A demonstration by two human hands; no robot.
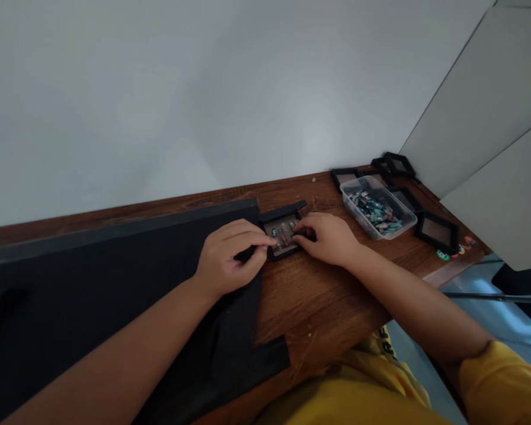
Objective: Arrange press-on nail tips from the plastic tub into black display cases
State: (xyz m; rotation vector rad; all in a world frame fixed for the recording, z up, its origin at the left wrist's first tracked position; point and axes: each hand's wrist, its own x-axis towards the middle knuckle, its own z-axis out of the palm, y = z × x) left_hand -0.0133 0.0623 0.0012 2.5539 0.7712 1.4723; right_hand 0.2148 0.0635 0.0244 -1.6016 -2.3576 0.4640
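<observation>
Shallow black frame (pixel 284 232), small multicoloured pieces inside, between 2 hands. Left hand (pixel 232 255): thumb and forefinger nearly closed at its left edge. Right hand (pixel 326 237): fingers curled at its right edge. Whether either pinches a piece: cannot tell.

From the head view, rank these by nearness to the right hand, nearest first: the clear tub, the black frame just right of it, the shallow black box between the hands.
1. Shallow black box: at the fingers of the right hand.
2. Clear tub: to its right.
3. Black frame: farther right, beyond the tub.
</observation>
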